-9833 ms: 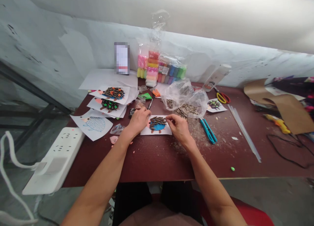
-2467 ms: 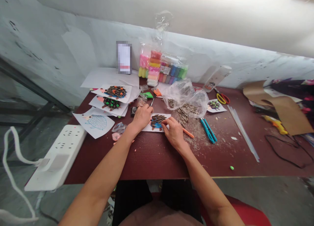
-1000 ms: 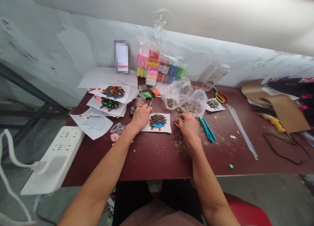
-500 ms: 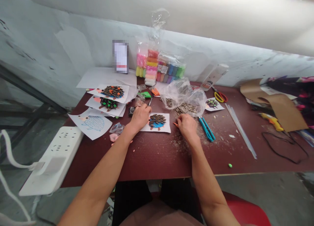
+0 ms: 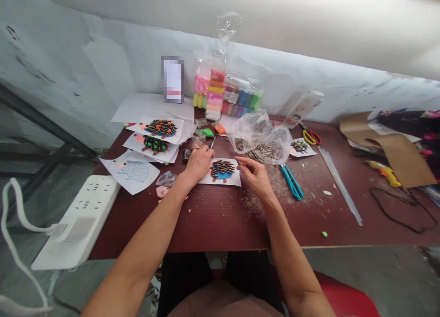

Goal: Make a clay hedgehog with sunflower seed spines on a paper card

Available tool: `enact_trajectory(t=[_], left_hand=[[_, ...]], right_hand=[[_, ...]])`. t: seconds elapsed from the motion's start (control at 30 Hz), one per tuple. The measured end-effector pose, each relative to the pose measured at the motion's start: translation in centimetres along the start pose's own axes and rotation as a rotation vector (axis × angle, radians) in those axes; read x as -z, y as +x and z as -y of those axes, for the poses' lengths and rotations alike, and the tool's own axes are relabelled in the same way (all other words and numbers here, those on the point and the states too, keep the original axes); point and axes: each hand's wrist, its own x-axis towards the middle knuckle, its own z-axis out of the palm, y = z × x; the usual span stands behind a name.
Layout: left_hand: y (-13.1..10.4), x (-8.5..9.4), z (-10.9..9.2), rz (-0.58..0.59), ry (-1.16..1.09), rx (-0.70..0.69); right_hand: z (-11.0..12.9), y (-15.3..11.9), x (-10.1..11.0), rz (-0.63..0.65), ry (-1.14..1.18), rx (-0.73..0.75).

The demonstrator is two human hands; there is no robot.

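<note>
My left hand (image 5: 199,164) is bent over the left edge of a hedgehog card (image 5: 204,181), its fingers holding the card against the table. The card shows a blue body with rows of slim brown spikes. Just beyond the card's right edge, my right hand (image 5: 255,175) has thumb and forefinger pinched on a small dark spike-like piece (image 5: 239,164), too small to make out fully. Behind that hand lies a clear plastic bag (image 5: 254,126) with a heap of similar slim brown pieces (image 5: 261,152) at its mouth.
Finished-looking hedgehog cards (image 5: 161,127) and a blue outline drawing (image 5: 135,171) lie left. Teal cutters (image 5: 292,183), scissors (image 5: 311,137), clear glue sticks (image 5: 339,185) and a yellow glue gun (image 5: 384,172) lie right. Colourful clay packs (image 5: 227,97) stand behind; a power strip (image 5: 77,223) sits at the left edge.
My right hand has moved left and slightly up from the loose debris to the card's right edge, its pinching fingers now raised. My left hand stays on the card. The view has shifted slightly.
</note>
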Motion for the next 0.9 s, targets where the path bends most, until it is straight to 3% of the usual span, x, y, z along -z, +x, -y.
enact_trajectory(t=[0.23, 0.37, 0.57, 0.73, 0.9], left_hand=[[0.0, 0.0, 0.0, 0.004, 0.005, -0.004], [0.0, 0.1, 0.0, 0.005, -0.008, -0.004], [0.0, 0.4, -0.2, 0.029, -0.004, 0.0], [0.0, 0.5, -0.3, 0.034, -0.017, 0.01], [0.0, 0.5, -0.2, 0.037, -0.022, 0.009]], right_hand=[[0.5, -0.6, -1.2, 0.045, 0.121, -0.052], [1.0, -1.5, -1.8, -0.022, -0.046, 0.046], [1.4, -2.3, -2.6, 0.027, -0.297, 0.061], [1.2, -2.2, -3.0, -0.012, -0.565, 0.184], [0.9, -2.1, -3.8, -0.007, -0.679, 0.167]])
